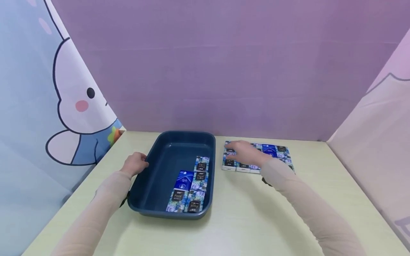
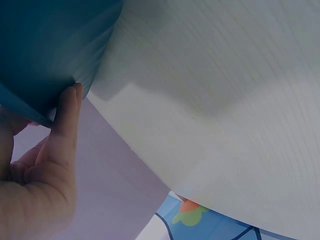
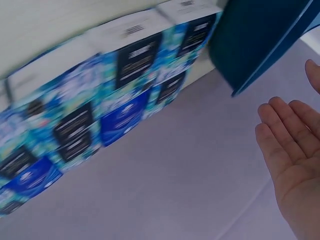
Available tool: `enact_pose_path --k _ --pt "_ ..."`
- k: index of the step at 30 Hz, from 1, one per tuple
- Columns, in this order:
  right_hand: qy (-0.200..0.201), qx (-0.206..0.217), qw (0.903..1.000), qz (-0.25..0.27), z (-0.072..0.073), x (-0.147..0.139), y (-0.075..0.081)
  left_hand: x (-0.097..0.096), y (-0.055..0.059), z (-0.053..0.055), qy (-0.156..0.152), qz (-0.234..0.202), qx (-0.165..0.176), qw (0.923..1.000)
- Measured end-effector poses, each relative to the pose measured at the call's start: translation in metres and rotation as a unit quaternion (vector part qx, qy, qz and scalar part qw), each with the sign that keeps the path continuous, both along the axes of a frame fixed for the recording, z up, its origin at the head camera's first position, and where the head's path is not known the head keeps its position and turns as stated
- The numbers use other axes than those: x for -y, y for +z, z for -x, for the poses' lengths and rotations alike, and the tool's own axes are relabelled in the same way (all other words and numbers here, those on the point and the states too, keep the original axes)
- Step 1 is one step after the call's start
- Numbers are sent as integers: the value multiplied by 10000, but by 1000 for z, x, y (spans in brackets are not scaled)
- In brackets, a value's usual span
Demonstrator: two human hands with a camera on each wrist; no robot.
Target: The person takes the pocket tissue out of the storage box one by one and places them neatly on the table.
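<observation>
A dark blue plastic basin [image 1: 157,177] holds several small tissue packs [image 1: 199,181], mostly along its right side and near end. My left hand [image 1: 134,164] pinches the basin's left rim; in the left wrist view its fingers [image 2: 67,112] press the outer wall. To the right of the basin, more tissue packs [image 1: 229,163] lie side by side in two rows. Over the left end of these rows is my right hand [image 1: 246,153]. The right wrist view shows that hand with extended fingers [image 3: 285,130], thumb apart and nothing in its palm.
Everything stands on a pale wooden table [image 1: 243,220]. A purple wall covering [image 1: 224,71] rises behind its far edge. Printed cloth with a cartoon figure [image 1: 80,103] hangs on the left, and a pale pink cloth [image 1: 378,149] on the right.
</observation>
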State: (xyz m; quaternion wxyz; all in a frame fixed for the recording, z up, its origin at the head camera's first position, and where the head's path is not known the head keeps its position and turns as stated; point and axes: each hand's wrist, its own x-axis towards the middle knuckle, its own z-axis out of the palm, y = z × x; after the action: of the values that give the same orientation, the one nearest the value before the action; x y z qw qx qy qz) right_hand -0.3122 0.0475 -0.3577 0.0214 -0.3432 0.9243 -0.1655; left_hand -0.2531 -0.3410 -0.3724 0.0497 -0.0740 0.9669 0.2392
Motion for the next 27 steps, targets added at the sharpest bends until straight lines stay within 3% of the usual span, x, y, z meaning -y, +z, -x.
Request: enact_pose_path --k 12,27 --pt "0 238 9995 -202 7 57 -7 -3 -1 -2 163 -71 -78 9998" --pt "482 -8 9930 -1080 13 96 -21 -4 -2 -2 142 -61 -120 9998"
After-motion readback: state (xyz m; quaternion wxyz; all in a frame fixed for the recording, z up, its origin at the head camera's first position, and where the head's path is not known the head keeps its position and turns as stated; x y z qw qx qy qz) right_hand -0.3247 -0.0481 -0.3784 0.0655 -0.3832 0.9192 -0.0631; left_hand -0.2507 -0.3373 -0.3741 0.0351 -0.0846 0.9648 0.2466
